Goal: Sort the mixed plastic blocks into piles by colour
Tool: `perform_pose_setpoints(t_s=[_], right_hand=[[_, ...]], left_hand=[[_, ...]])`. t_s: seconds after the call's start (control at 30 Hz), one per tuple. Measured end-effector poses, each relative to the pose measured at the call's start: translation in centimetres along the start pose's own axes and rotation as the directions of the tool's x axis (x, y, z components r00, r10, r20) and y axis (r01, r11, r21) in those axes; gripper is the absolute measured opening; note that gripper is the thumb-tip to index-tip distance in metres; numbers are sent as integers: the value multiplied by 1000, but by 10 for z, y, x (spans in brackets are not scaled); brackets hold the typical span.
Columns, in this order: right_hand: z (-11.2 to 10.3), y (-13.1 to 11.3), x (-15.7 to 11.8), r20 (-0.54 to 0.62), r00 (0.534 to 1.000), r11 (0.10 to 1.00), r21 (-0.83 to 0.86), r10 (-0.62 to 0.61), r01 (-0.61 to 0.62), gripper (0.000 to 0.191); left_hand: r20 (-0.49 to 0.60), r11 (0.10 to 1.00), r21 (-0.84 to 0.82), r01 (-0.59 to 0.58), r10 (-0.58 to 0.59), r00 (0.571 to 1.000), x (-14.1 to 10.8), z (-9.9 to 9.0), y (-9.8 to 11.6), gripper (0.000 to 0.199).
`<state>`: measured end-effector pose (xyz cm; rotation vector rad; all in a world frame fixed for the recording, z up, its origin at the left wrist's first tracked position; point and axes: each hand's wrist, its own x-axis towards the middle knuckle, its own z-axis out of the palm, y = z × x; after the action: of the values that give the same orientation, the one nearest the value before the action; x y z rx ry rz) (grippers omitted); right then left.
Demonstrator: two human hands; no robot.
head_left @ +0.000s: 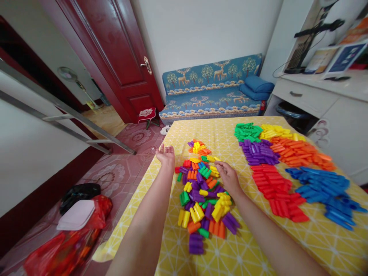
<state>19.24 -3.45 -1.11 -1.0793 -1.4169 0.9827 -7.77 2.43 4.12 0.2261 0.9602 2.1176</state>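
Plastic tubular pieces point(197, 212), smooth and ridged, lie between left hand point(166, 155) and right hand point(227, 174), grips unclear.

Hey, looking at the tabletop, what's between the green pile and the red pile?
The purple pile lies between the green pile and the red pile, as the head view shows.

Looks past the fingers point(170, 150) to a patterned blue sofa point(212, 94) and a dark-red door point(115, 50); left of them, down to a red bag point(61, 249); right of them, across to a white cabinet point(345, 130).
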Motion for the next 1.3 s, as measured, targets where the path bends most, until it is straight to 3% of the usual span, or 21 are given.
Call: perform_pose_setpoints(t_s=[0.1,0.13,0.17,0.23,0.27,0.33,0.4,0.47,0.53,0.6,0.7,0.73,0.87,0.97,1.07,1.13,1.17,1.23,1.3], right_hand=[[-12,1,2,-5,997,990,118,74,-73,44],[-19,1,0,14,994,986,128,108,-108,44],[-28,0,-5,45,990,984,113,135,-139,44],[-49,-3,-27,128,981,989,-1,148,-149,48],[-59,-5,-43,174,976,989,-90,128,-114,56],[-76,-7,-82,271,961,953,-300,45,39,88],[-83,-9,-117,400,916,867,-451,-15,211,114],[-80,-9,-137,477,879,791,-526,-32,314,123],[-67,-8,-135,480,876,757,-555,-47,345,126],[-50,-8,-115,458,885,767,-540,-78,347,126],[-27,-8,-75,433,892,845,-424,-128,327,118],[-21,-8,-62,407,902,873,-378,-143,309,111],[-5,-8,-25,229,951,924,-275,-206,266,72],[2,-5,1,67,955,911,-287,-289,296,51],[4,6,27,-90,939,876,-400,-332,271,45],[4,17,42,-165,941,857,-481,-295,184,45],[4,22,47,-183,946,850,-508,-266,140,46],[6,30,53,-164,964,843,-530,-212,95,46],[8,32,53,-81,980,854,-507,-182,117,48]], left_hand=[[45,988,152,4,-11,999,-20,-30,16,31],[99,972,235,-13,-11,995,-30,-42,23,31],[264,895,431,-117,-1,965,-41,-54,32,38],[541,674,663,-326,-130,831,-66,-79,53,63],[621,578,705,-410,-226,750,-80,-91,63,77],[700,391,714,-581,-376,607,-110,-113,80,103],[733,244,643,-726,-472,491,-141,-129,85,123],[746,146,549,-823,-530,403,-167,-137,76,133],[775,77,477,-875,-506,378,-183,-136,58,135],[806,52,478,-877,-422,415,-187,-127,38,125],[839,111,505,-856,-297,457,-173,-101,13,106],[845,141,514,-846,-251,472,-165,-91,6,99],[794,197,596,-778,-3,608,-139,-49,-17,61],[760,225,612,-758,96,642,-120,-23,-27,50],[729,195,618,-762,223,648,-94,-15,-29,44],[614,141,717,-682,336,715,-74,-20,-28,41],[537,137,780,-611,355,765,-66,-24,-29,42],[459,180,840,-512,271,846,-55,-29,-31,42],[526,285,801,-527,86,846,-54,-26,-38,42]])
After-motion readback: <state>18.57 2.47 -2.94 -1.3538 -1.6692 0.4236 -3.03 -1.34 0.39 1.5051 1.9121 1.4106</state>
